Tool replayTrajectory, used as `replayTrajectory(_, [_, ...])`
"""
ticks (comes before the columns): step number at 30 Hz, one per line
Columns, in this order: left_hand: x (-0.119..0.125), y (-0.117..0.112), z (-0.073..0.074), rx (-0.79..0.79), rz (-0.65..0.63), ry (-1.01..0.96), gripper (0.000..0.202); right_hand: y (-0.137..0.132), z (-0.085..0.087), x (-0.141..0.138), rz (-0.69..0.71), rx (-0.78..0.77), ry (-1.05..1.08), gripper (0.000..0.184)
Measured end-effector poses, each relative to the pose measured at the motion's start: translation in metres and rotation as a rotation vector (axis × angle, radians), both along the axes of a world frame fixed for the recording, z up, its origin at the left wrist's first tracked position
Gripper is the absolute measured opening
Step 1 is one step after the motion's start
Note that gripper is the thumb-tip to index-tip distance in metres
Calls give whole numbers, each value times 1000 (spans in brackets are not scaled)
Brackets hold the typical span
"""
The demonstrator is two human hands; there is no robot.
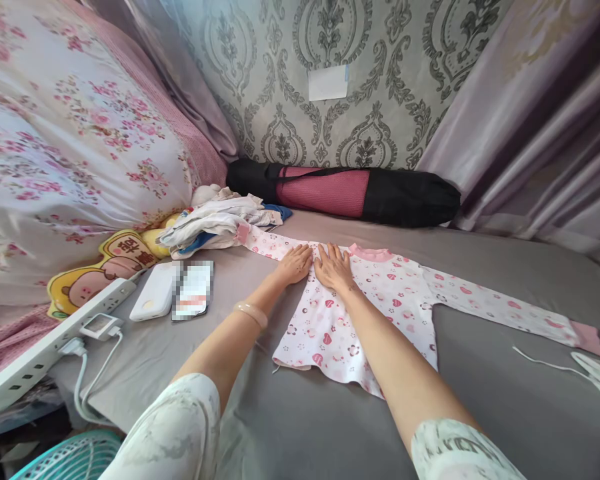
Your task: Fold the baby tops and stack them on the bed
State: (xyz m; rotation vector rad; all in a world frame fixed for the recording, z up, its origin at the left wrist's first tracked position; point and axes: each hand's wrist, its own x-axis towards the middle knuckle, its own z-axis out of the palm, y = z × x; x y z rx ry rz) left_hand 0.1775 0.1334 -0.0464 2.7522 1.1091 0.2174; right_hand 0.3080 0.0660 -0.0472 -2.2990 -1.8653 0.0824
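Note:
A small white long-sleeved top (380,307) with pink hearts and a pink collar lies spread flat on the grey bed sheet (505,413). My left hand (294,264) and my right hand (334,267) rest side by side on its left shoulder, palms down, fingers stretched flat. Neither hand holds anything. One sleeve runs left toward a pile of clothes (220,223); the other sleeve (520,310) stretches far right. A pale bangle sits on my left wrist.
A black and pink roll bag (345,190) lies against the patterned wall. A flowered quilt (70,147) fills the left. A white power bank (155,292), a blurred phone (194,290) and a white power strip (45,347) lie at left. A teal basket (75,457) is below.

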Motion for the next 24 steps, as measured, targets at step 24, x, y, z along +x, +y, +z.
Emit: replayTrajectory(24, [-35, 34, 9, 182, 224, 72, 43, -17, 20, 17, 90, -76, 280, 66])
